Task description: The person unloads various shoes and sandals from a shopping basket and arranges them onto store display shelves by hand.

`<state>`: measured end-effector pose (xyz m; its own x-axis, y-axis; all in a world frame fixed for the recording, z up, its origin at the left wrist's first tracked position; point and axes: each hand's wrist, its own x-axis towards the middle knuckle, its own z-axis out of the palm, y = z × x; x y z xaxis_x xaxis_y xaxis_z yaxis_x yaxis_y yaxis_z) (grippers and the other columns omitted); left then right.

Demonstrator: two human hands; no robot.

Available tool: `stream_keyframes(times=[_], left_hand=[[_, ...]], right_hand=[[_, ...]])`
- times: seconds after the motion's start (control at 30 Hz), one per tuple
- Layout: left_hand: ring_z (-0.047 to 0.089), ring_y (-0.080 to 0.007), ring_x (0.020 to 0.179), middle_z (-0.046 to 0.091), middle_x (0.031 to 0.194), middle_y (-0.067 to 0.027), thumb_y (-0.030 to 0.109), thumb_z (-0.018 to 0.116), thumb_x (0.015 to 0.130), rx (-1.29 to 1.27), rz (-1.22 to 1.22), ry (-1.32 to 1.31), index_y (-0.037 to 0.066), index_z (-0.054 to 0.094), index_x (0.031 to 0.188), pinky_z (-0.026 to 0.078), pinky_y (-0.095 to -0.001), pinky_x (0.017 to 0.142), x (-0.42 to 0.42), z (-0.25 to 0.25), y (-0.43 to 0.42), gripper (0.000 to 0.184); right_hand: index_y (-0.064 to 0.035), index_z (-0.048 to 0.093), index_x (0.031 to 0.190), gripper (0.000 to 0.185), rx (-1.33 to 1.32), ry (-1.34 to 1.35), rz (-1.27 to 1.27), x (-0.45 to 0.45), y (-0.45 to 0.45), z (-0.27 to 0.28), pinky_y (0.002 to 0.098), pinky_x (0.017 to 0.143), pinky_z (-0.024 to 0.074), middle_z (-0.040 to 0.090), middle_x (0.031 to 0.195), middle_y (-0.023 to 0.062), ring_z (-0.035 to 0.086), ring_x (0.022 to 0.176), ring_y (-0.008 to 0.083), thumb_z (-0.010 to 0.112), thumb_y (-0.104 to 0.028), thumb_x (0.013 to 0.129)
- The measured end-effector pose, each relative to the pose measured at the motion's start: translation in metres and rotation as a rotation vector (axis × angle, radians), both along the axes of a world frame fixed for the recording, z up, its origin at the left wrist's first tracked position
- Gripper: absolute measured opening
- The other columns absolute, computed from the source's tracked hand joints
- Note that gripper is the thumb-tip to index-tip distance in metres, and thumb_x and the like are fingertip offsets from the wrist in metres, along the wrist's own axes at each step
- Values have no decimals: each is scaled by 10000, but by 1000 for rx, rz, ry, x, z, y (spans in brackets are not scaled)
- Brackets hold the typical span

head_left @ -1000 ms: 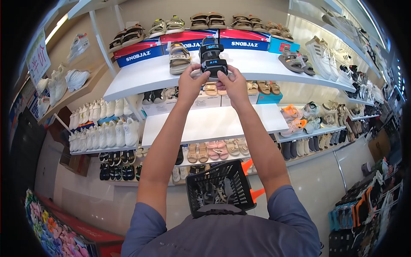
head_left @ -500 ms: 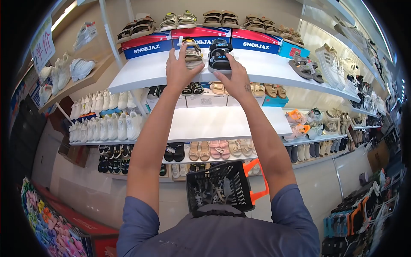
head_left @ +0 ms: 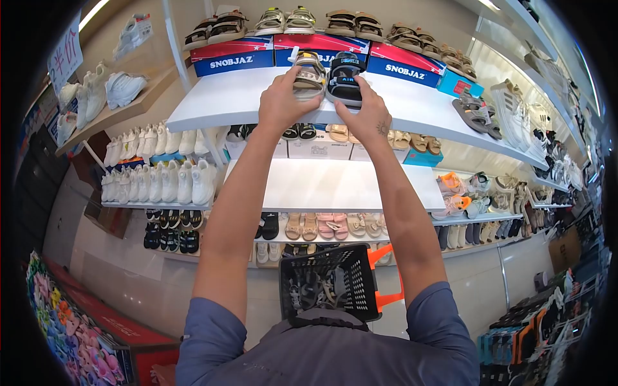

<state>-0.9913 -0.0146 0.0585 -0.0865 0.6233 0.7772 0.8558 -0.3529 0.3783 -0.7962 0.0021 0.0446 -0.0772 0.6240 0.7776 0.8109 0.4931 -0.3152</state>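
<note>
My left hand [head_left: 282, 104] is closed around the side of a beige-grey sandal [head_left: 310, 72] with a pale tag at its top. Beside it, a black sandal [head_left: 346, 82] with blue trim and "AIR" on its strap is gripped by my right hand [head_left: 367, 114]. Both sandals stand side by side, toes toward me, at the front of the white upper shelf [head_left: 222, 96]. Parts of their outer sides are hidden by my fingers.
Behind them, SNOBJAZ boxes [head_left: 233, 62] carry several sandals. Grey sandals [head_left: 476, 114] sit further right. A lower white shelf [head_left: 335, 186] juts out beneath. Below me stands a black basket [head_left: 364, 286] with orange handles, holding shoes. White shoes [head_left: 168, 183] line a left shelf.
The view has shifted a little, so the hands, sandals and boxes appear further right. Both hands keep hold of the sandals, with no clear movement along the shelf.
</note>
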Motion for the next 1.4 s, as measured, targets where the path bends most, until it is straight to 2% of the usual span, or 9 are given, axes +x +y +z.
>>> stream_keyframes(times=[0.4, 0.6, 0.8, 0.97, 1.07, 1.13, 1.27, 1.3, 1.4], left_hand=[[676, -309, 925, 651, 1078, -189, 446, 775, 633, 50, 10, 22, 59, 568, 1268, 547, -383, 804, 1, -4, -1, 772], [677, -292, 933, 658, 1085, -179, 449, 779, 638, 86, 15, 27, 76, 578, 1270, 544, -374, 813, 0, -6, 0, 761], [657, -299, 988, 623, 1163, -192, 470, 788, 630, 76, 16, 43, 41, 520, 1312, 539, -376, 837, 3, -7, -5, 848], [509, -378, 1192, 497, 1302, -238, 401, 794, 660, 312, 8, 73, 19, 437, 1354, 433, -447, 988, 5, -31, -19, 869], [406, -413, 1231, 436, 1310, -235, 288, 773, 701, 355, -31, 14, 31, 457, 1306, 341, -502, 1030, 17, -91, -73, 730], [418, -404, 1210, 447, 1292, -217, 243, 754, 721, 183, -74, -92, 35, 476, 1274, 350, -500, 1016, 31, -186, -105, 652], [522, -366, 1114, 527, 1195, -220, 310, 742, 771, -766, -196, -272, -14, 511, 1230, 429, -415, 952, 48, -446, -208, 608], [546, -369, 1101, 563, 1161, -222, 331, 748, 763, -1024, -220, -341, -3, 561, 1197, 447, -424, 942, 45, -498, -249, 578], [564, -378, 1129, 614, 1150, -223, 426, 731, 737, -1526, -195, -173, 48, 617, 1181, 455, -438, 964, 26, -567, -357, 594]], right_hand=[[-124, 538, 1308, 683, 42, 45, 25, 0, 0, -1, 405, 831, 520, 663, 1098, 149, 644, 1001, 297, 728, -408, 716], [-79, 537, 1293, 679, 202, -15, 36, 2, 3, -7, 403, 798, 505, 645, 955, 138, 635, 899, 301, 726, -402, 725], [-51, 464, 1359, 751, 133, 2, 122, 9, -2, -11, 427, 923, 452, 598, 1182, 197, 586, 1063, 338, 730, -404, 752], [-38, 412, 1395, 724, 406, -45, 102, 29, -41, -61, 492, 1037, 378, 375, 1436, 230, 381, 1298, 442, 729, -213, 768], [-46, 404, 1401, 711, 202, -18, 168, 42, -78, -157, 504, 1054, 364, 371, 1431, 247, 367, 1303, 465, 713, -170, 772], [-43, 408, 1391, 700, -116, -28, 224, 50, -110, -252, 495, 1063, 358, 367, 1426, 259, 365, 1302, 466, 713, -173, 774], [-93, 423, 1393, 751, -1037, -217, 306, 92, -223, -441, 466, 1092, 329, 302, 1462, 269, 348, 1323, 434, 747, -296, 747], [-93, 423, 1393, 751, -1082, -217, 303, 104, -243, -467, 466, 1092, 329, 302, 1462, 269, 348, 1323, 434, 747, -296, 747], [-105, 475, 1361, 704, -1555, -428, 274, 138, -321, -507, 463, 1095, 337, 324, 1456, 248, 353, 1324, 426, 726, -370, 759]])
